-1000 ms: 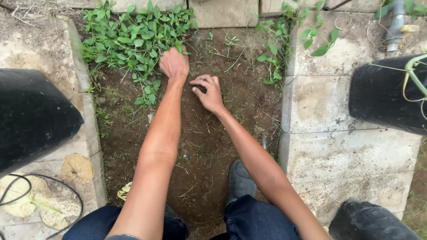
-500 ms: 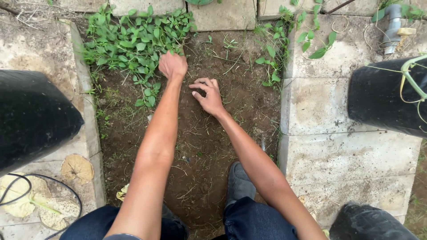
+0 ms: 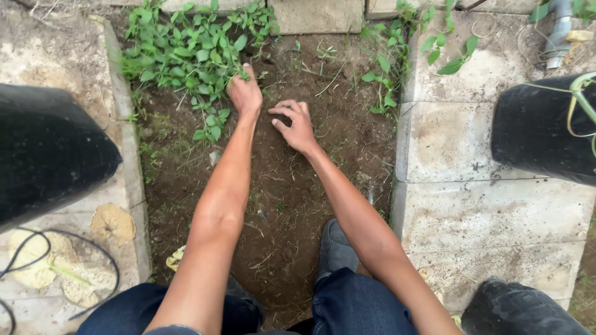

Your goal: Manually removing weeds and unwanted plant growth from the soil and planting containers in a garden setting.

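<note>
Seemingly mid-pull: left hand (image 3: 244,93) has its fingers closed on the leafy weeds (image 3: 189,53) at the soil bed's (image 3: 279,205) far left, right hand (image 3: 297,124) rests half-curled, empty, on dirt; next calls for a firm tug rootward

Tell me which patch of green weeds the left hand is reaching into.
The big dense patch at the bed's far left corner; the left hand is at its edge. The sparser weeds along the right edge lie beyond the right hand.

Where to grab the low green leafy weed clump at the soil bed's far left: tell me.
Grip the green leafy weed clump low, at its stems by the brown soil, coming from its right edge, where the left hand already closes: the leaves are thin and spread flat, offering little hold.
</note>
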